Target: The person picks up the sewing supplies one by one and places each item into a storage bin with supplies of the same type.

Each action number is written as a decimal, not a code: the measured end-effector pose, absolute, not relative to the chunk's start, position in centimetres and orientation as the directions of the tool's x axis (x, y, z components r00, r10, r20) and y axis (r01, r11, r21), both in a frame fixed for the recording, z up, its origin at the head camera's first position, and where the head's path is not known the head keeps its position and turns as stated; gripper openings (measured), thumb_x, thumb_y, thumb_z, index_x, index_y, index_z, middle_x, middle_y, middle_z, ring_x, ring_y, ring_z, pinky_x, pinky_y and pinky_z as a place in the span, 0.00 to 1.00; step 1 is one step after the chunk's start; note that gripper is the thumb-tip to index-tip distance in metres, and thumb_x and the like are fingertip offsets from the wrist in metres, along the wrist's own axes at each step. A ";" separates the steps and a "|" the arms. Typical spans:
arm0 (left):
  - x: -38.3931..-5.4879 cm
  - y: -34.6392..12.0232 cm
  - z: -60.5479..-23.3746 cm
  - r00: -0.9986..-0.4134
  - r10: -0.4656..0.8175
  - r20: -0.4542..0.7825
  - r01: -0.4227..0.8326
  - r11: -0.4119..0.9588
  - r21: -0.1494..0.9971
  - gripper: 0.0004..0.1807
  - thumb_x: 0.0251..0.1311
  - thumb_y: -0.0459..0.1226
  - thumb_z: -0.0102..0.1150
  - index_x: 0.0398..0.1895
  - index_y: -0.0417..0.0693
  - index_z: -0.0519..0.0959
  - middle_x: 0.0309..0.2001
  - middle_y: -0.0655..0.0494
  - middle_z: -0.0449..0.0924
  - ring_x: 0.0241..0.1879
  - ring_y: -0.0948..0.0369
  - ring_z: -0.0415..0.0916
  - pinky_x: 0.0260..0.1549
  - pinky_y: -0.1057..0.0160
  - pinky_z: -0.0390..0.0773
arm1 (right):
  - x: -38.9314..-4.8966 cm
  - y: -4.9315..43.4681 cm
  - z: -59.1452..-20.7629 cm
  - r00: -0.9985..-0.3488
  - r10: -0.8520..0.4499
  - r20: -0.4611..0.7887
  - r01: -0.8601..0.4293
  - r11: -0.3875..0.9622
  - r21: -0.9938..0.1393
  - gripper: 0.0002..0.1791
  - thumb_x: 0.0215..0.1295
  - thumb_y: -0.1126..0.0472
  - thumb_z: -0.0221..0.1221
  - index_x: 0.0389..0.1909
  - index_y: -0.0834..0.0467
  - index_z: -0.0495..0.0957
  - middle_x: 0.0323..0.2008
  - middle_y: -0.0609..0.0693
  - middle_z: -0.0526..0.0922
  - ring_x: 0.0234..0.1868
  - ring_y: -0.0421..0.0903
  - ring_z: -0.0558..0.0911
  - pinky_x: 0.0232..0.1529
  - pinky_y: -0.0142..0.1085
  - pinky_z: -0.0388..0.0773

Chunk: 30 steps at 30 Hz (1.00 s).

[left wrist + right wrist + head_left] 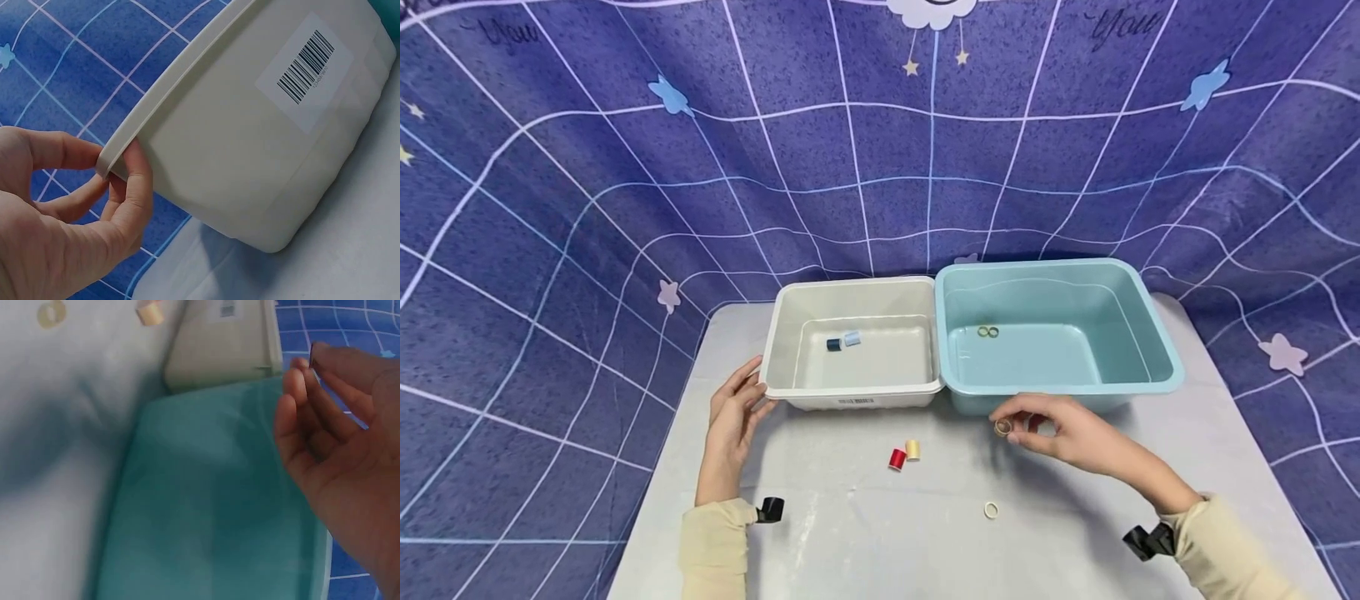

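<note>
My left hand (733,417) grips the front left corner of a white plastic bin (850,392), finger and thumb at its rim (140,122). Between thumb and fingertips, my right hand (1067,429) pinches a small ring (1003,434), held in front of a light blue bin (1060,389). Seen from the right wrist, that ring is edge-on at the fingertips (318,347). Two more rings (993,332) lie inside the blue bin. A dark blue thread spool (834,344) and a light blue spool (852,338) lie in the white bin.
On the table in front of the bins are a red spool (897,459) and a pale yellow spool (913,450), close together. A pale ring (992,517) lies nearer the front. Behind the side-by-side bins hangs a blue-purple patterned curtain (887,150).
</note>
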<state>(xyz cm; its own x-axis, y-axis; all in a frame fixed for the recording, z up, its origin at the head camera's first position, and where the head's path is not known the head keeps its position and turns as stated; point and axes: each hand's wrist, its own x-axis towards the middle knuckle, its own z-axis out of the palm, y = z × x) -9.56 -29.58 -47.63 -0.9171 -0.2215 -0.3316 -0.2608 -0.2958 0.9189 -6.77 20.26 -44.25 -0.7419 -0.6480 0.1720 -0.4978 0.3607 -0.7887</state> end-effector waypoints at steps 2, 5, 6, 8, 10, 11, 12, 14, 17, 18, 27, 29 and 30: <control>-9.6 -29.5 -47.6 -0.918 -0.222 -0.329 -0.256 -0.301 0.918 0.30 0.72 0.21 0.45 0.77 0.42 0.66 0.56 0.55 0.82 0.49 0.62 0.85 0.43 0.66 0.89 | -7.1 20.7 -43.6 -0.737 -0.655 0.166 -0.475 0.328 -0.817 0.16 0.70 0.66 0.65 0.55 0.47 0.83 0.42 0.43 0.88 0.40 0.36 0.84 0.44 0.30 0.83; -9.6 -29.5 -47.7 -0.919 -0.220 -0.327 -0.252 -0.309 0.917 0.30 0.72 0.21 0.45 0.77 0.42 0.66 0.56 0.55 0.83 0.49 0.62 0.85 0.43 0.65 0.88 | -7.7 21.4 -42.8 -0.739 -0.655 0.160 -0.433 0.278 -0.858 0.18 0.70 0.69 0.64 0.56 0.51 0.83 0.43 0.43 0.88 0.42 0.38 0.85 0.47 0.30 0.84; -9.6 -29.5 -47.7 -0.920 -0.218 -0.326 -0.252 -0.310 0.917 0.31 0.72 0.21 0.45 0.77 0.42 0.66 0.56 0.55 0.83 0.49 0.62 0.85 0.43 0.65 0.88 | -7.9 21.7 -42.6 -0.740 -0.653 0.159 -0.421 0.266 -0.867 0.18 0.69 0.70 0.64 0.56 0.52 0.83 0.43 0.43 0.87 0.43 0.38 0.85 0.48 0.30 0.84; -9.6 -29.4 -47.7 -0.919 -0.217 -0.328 -0.254 -0.309 0.916 0.31 0.72 0.21 0.45 0.77 0.42 0.66 0.56 0.55 0.83 0.50 0.62 0.85 0.44 0.65 0.88 | -8.2 22.2 -42.2 -0.750 -0.640 0.164 -0.406 0.250 -0.879 0.18 0.68 0.72 0.64 0.56 0.54 0.83 0.43 0.44 0.87 0.43 0.39 0.85 0.48 0.30 0.84; -9.7 -29.4 -47.7 -0.919 -0.214 -0.330 -0.257 -0.308 0.916 0.30 0.72 0.21 0.45 0.77 0.42 0.67 0.57 0.54 0.82 0.51 0.62 0.85 0.44 0.65 0.88 | -8.5 22.6 -41.9 -0.771 -0.612 0.175 -0.402 0.255 -0.880 0.16 0.67 0.72 0.65 0.54 0.55 0.83 0.41 0.45 0.87 0.42 0.39 0.85 0.46 0.29 0.83; -9.7 -29.4 -47.7 -0.920 -0.212 -0.331 -0.259 -0.307 0.916 0.30 0.72 0.22 0.46 0.77 0.43 0.67 0.57 0.54 0.82 0.51 0.61 0.85 0.45 0.65 0.88 | -8.7 22.7 -41.8 -0.784 -0.594 0.183 -0.406 0.266 -0.875 0.16 0.67 0.72 0.66 0.52 0.55 0.84 0.40 0.45 0.87 0.41 0.39 0.85 0.45 0.29 0.83; -9.7 -29.4 -47.6 -0.920 -0.210 -0.331 -0.260 -0.306 0.916 0.30 0.72 0.22 0.46 0.77 0.43 0.67 0.57 0.54 0.82 0.52 0.61 0.85 0.45 0.65 0.88 | -8.9 22.8 -41.6 -0.797 -0.572 0.193 -0.412 0.282 -0.866 0.15 0.66 0.72 0.67 0.51 0.55 0.84 0.40 0.46 0.87 0.40 0.38 0.85 0.44 0.28 0.83; -9.7 -29.3 -47.6 -0.920 -0.207 -0.332 -0.262 -0.305 0.916 0.30 0.72 0.22 0.46 0.77 0.43 0.67 0.57 0.54 0.82 0.52 0.61 0.85 0.45 0.65 0.88 | -9.4 22.9 -41.4 -0.825 -0.524 0.212 -0.429 0.335 -0.839 0.14 0.64 0.71 0.69 0.47 0.53 0.85 0.38 0.46 0.87 0.37 0.37 0.84 0.42 0.27 0.82; -9.7 -29.3 -47.6 -0.919 -0.209 -0.333 -0.262 -0.308 0.915 0.30 0.73 0.22 0.46 0.77 0.43 0.67 0.57 0.54 0.82 0.51 0.61 0.85 0.45 0.65 0.88 | -10.3 22.8 -40.9 -0.858 -0.453 0.240 -0.450 0.440 -0.777 0.12 0.62 0.68 0.71 0.42 0.49 0.85 0.33 0.43 0.86 0.33 0.35 0.82 0.39 0.26 0.81; -9.7 -29.4 -47.6 -0.919 -0.210 -0.334 -0.261 -0.311 0.914 0.30 0.73 0.22 0.46 0.77 0.43 0.67 0.57 0.54 0.82 0.51 0.61 0.85 0.44 0.65 0.88 | -10.7 22.8 -40.8 -0.867 -0.431 0.248 -0.452 0.475 -0.755 0.11 0.62 0.67 0.72 0.40 0.48 0.85 0.32 0.42 0.85 0.32 0.35 0.82 0.37 0.26 0.81; -9.7 -29.5 -47.7 -0.919 -0.215 -0.331 -0.253 -0.321 0.913 0.30 0.73 0.21 0.45 0.77 0.42 0.67 0.57 0.53 0.83 0.50 0.61 0.86 0.45 0.65 0.88 | -14.9 22.9 -39.6 -0.943 -0.261 0.206 -0.324 0.588 -0.741 0.05 0.60 0.63 0.73 0.33 0.51 0.86 0.26 0.45 0.84 0.24 0.38 0.80 0.25 0.26 0.76; -9.7 -29.5 -47.6 -0.919 -0.218 -0.330 -0.253 -0.317 0.914 0.30 0.72 0.21 0.45 0.76 0.42 0.67 0.57 0.53 0.83 0.50 0.61 0.86 0.44 0.65 0.88 | -15.7 22.9 -39.4 -0.950 -0.243 0.196 -0.305 0.594 -0.745 0.05 0.60 0.63 0.73 0.32 0.52 0.86 0.25 0.44 0.84 0.24 0.38 0.80 0.24 0.26 0.76; -9.6 -29.4 -47.6 -0.918 -0.219 -0.331 -0.254 -0.316 0.914 0.30 0.72 0.21 0.45 0.76 0.42 0.67 0.57 0.53 0.83 0.49 0.61 0.86 0.44 0.65 0.88 | -16.1 23.0 -39.4 -0.953 -0.237 0.188 -0.295 0.597 -0.746 0.05 0.59 0.63 0.73 0.32 0.52 0.86 0.25 0.44 0.84 0.24 0.38 0.80 0.23 0.27 0.75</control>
